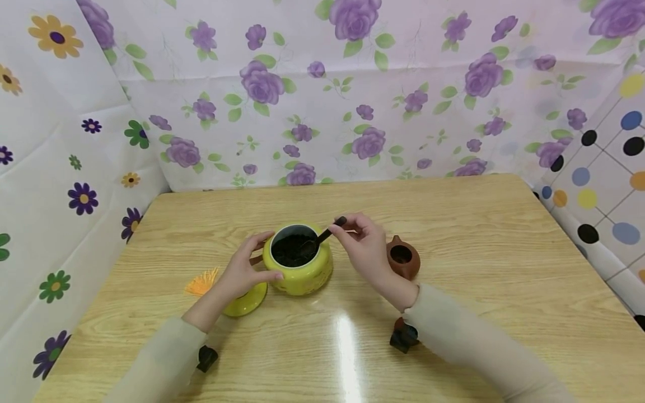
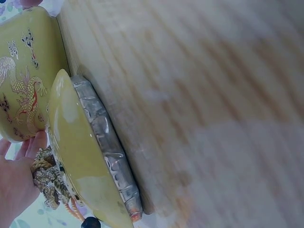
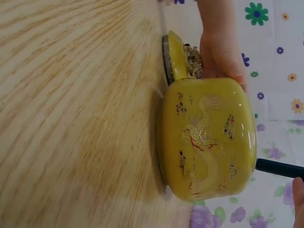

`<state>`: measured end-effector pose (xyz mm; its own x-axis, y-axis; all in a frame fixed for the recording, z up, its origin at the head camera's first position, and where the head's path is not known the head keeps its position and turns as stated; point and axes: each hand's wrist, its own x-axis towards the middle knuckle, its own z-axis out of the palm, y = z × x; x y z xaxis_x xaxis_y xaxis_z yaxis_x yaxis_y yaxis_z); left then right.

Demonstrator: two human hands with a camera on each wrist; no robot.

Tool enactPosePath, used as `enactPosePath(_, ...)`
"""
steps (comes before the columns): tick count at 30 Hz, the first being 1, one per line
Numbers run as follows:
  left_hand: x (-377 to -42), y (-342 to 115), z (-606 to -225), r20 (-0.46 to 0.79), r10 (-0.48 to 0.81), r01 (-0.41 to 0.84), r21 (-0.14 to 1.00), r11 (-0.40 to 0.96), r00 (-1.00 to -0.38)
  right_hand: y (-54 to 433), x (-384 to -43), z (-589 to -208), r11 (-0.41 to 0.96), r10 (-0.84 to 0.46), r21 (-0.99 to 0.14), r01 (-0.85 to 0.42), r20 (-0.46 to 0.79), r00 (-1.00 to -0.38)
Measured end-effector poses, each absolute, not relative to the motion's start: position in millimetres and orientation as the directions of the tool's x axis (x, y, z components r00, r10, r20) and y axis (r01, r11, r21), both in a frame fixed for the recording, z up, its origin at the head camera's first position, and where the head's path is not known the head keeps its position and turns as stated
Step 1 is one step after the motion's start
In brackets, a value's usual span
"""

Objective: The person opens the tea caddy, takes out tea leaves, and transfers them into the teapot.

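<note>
Scooping looks to be the step in hand: the right hand (image 1: 367, 246) has its fingers closed in a pinch near the upper end of a black-handled spoon (image 1: 326, 235), whose bowl sits at the dark loose contents (image 1: 286, 250) inside the yellow dragon-patterned jar (image 1: 308, 281). The left hand (image 1: 239, 274) curls fingers and thumb round the jar's side on the tabletop (image 1: 453, 218). Next probably calls for a level lift past the rim

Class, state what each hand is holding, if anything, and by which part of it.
The right hand pinches the black-handled spoon near the upper end of its handle; the left hand grips the yellow dragon jar by its side.
</note>
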<state>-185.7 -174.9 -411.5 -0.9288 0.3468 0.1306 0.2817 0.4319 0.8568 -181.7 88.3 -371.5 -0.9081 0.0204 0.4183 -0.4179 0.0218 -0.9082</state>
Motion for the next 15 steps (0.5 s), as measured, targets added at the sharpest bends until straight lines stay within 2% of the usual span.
enactPosePath(6, -186, -175, -412, 0.141, 0.353, 0.293, 0.855, 0.427, -0.925, 82, -181, -375, 0.107, -0.015, -0.866, -0.489, 0.49, -0.871)
enactPosePath(15, -186, -176, -413, 0.153, 0.349, 0.304, 0.849, 0.432, -0.925, 74, -183, -382, 0.202, -0.084, -0.855, -0.478, 0.471, -0.878)
